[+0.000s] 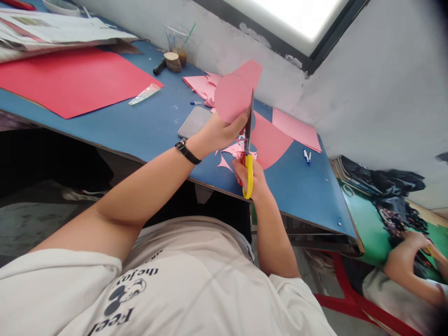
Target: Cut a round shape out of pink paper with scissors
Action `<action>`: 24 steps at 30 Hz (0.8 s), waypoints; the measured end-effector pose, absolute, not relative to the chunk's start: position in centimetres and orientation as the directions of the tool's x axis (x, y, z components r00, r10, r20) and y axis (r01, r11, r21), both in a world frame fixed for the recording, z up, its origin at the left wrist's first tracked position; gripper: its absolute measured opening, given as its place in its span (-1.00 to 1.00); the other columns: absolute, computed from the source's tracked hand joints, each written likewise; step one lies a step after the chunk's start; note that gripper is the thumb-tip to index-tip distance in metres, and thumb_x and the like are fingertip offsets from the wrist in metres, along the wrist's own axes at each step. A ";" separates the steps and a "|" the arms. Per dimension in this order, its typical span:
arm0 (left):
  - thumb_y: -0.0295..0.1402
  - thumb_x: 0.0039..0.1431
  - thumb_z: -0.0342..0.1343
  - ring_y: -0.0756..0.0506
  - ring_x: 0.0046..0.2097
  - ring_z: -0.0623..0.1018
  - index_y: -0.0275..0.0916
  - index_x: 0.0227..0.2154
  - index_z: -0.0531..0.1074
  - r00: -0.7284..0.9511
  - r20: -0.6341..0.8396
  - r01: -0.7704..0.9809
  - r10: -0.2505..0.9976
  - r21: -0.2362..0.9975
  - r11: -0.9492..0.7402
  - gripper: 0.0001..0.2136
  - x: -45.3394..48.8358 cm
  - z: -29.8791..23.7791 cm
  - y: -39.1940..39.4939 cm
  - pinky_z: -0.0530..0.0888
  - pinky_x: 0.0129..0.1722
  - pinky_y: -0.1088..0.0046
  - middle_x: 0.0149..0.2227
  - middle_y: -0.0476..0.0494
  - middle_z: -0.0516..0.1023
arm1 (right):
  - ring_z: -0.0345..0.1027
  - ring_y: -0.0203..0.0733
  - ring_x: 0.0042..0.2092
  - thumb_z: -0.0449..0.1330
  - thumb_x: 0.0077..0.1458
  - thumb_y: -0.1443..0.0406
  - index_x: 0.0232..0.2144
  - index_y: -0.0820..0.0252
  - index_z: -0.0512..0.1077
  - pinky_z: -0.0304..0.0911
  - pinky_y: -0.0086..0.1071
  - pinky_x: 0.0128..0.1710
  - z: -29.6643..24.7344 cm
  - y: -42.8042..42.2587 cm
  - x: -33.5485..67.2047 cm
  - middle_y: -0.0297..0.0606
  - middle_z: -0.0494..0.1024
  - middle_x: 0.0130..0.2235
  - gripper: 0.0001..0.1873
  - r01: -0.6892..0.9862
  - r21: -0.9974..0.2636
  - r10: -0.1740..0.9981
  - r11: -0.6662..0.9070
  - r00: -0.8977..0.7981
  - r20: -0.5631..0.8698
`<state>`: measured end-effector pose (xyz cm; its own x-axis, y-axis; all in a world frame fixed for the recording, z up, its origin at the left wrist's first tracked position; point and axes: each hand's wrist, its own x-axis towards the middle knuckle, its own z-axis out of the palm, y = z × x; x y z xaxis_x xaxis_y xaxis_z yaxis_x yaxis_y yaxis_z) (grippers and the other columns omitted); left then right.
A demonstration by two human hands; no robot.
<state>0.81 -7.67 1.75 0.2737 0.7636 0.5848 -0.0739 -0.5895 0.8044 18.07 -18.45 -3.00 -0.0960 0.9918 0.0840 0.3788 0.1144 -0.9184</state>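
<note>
My left hand (224, 129), with a black watch on its wrist, is closed on a sheet of pink paper (232, 95) that has a rounded outline, held up above the table. In my right hand (257, 177) is a pair of scissors (248, 175) with yellow and red handles. The blades point away from me and lie close to the paper's right edge; whether they are biting into it I cannot tell. Under my hands lie small pink paper scraps (225, 163). A larger pink sheet (269, 142) with a curved cut-out rests just beyond them.
Red card (80, 81) and newspapers (52, 30) lie on the blue table (140, 135) at left. A plastic cup (177, 42) stands near the wall, beside a small wood slice (172, 61). Folded pink paper (297, 128) lies right. Another person's hand (416, 240) works at a green table (371, 228).
</note>
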 end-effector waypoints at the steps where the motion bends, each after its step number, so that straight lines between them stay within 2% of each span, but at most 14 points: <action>1: -0.18 0.77 0.05 -0.14 -0.33 0.46 -0.10 -0.40 0.44 0.276 0.588 -0.076 0.760 0.802 -0.593 -0.54 0.8 1.7 -7.6 0.47 -0.18 0.16 -0.40 -0.07 0.48 | 0.35 -0.05 -0.28 0.43 0.27 -0.40 -0.34 -0.04 0.33 0.37 -0.18 -0.35 -3.0 -18.4 18.1 -0.32 0.37 -0.40 -0.31 0.375 -0.921 0.993 0.106 -0.088 0.078; 9: 0.13 0.78 0.03 -0.17 -0.32 0.46 -0.08 -0.39 0.44 0.290 0.647 -0.110 0.705 0.754 -0.647 -0.43 0.9 1.1 -6.8 0.48 -0.16 0.11 -0.40 -0.11 0.48 | 0.31 -0.07 -0.29 0.45 0.25 -0.38 -0.35 -0.04 0.34 0.35 -0.17 -0.36 -3.3 -18.5 18.0 -0.32 0.36 -0.39 -0.32 0.359 -0.928 0.995 0.098 -0.067 0.079; 16: 0.17 0.77 -0.02 -0.19 -0.33 0.45 -0.06 -0.37 0.43 0.315 0.653 -0.098 0.689 0.744 -0.661 -0.42 0.9 0.6 -6.5 0.49 -0.21 0.09 -0.40 -0.13 0.48 | 0.28 -0.09 -0.30 0.45 0.26 -0.41 -0.35 -0.03 0.35 0.28 -0.21 -0.41 -3.5 -18.3 18.2 -0.32 0.38 -0.39 -0.29 0.352 -0.928 0.992 0.121 -0.081 0.099; 24: 0.21 0.77 -0.05 -0.19 -0.29 0.43 -0.06 -0.34 0.43 0.301 0.649 -0.095 0.698 0.749 -0.656 -0.41 0.9 0.8 -6.8 0.47 -0.17 0.12 -0.39 -0.11 0.45 | 0.27 -0.12 -0.31 0.44 0.27 -0.40 -0.35 -0.03 0.37 0.23 -0.23 -0.40 -3.4 -18.3 18.2 -0.34 0.40 -0.38 -0.31 0.355 -0.926 0.991 0.126 -0.086 0.102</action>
<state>0.89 -6.84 0.76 0.3014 0.6981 0.6495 -0.0949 -0.6558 0.7490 18.16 -18.33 -3.43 -0.0861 0.9910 0.1023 0.3550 0.1265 -0.9263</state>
